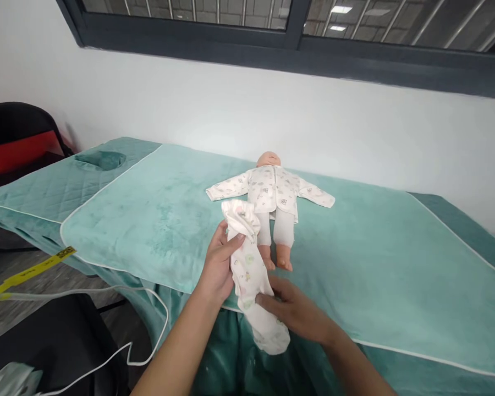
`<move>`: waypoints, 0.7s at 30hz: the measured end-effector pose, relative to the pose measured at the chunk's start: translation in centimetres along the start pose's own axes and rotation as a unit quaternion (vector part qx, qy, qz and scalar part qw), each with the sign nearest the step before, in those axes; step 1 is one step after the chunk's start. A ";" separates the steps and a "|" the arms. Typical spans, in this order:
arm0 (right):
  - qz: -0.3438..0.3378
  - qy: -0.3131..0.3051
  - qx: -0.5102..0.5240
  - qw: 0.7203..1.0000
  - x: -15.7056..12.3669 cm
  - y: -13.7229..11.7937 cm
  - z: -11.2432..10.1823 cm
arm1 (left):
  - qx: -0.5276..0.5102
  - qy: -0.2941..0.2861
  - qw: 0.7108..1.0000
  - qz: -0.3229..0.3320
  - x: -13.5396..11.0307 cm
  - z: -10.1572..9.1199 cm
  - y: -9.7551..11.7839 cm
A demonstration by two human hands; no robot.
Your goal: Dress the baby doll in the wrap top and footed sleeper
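A pair of white printed baby pants (251, 275), folded lengthwise, hangs between my hands over the front edge of the bed. Near its gathered upper end, my left hand (220, 264) grips the cloth with the thumb on top. Lower down, my right hand (291, 305) pinches the right side of the fabric; part of its fingers is hidden behind it. Just beyond lies a baby doll (284, 256) on its back, legs toward me. It wears a white printed jacket (272, 190) with both sleeves spread out, and its legs are white cloth with bare feet.
The bed (379, 264) has a green plush cover with white piping and a face hole (101, 159) at the left. A white cable (165, 324) loops at the lower left, over a black chair (58, 341). Behind are a white wall and a dark-framed window (190, 30).
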State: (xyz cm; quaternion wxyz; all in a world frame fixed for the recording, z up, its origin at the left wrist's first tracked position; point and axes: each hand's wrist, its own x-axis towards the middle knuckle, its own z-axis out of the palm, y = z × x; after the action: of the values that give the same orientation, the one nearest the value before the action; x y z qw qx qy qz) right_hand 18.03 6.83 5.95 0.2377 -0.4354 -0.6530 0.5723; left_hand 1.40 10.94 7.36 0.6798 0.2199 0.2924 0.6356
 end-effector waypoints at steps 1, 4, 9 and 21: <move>0.006 -0.011 0.004 1.000 -0.2 0.2 0.1 | 0.000 0.011 1.000 0.011 0.1 0.0 0.1; 0.023 -0.040 -0.003 0.999 -0.7 0.6 -0.1 | -0.003 0.030 0.999 0.028 0.2 0.2 0.2; -0.004 -0.008 -0.052 0.999 -1.2 -0.6 -1.5 | 0.022 0.000 1.000 -0.001 -0.6 0.3 0.1; -0.160 0.163 -0.090 0.969 1.2 -5.7 -3.3 | 0.129 -0.031 0.991 -0.024 -2.1 -0.4 0.1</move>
State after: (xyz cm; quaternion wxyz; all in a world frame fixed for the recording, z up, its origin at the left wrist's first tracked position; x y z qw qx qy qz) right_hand 18.42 9.81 11.89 0.3896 -0.4323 -0.7153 0.3869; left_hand 1.03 8.85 7.42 0.6692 0.3186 0.3562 0.5690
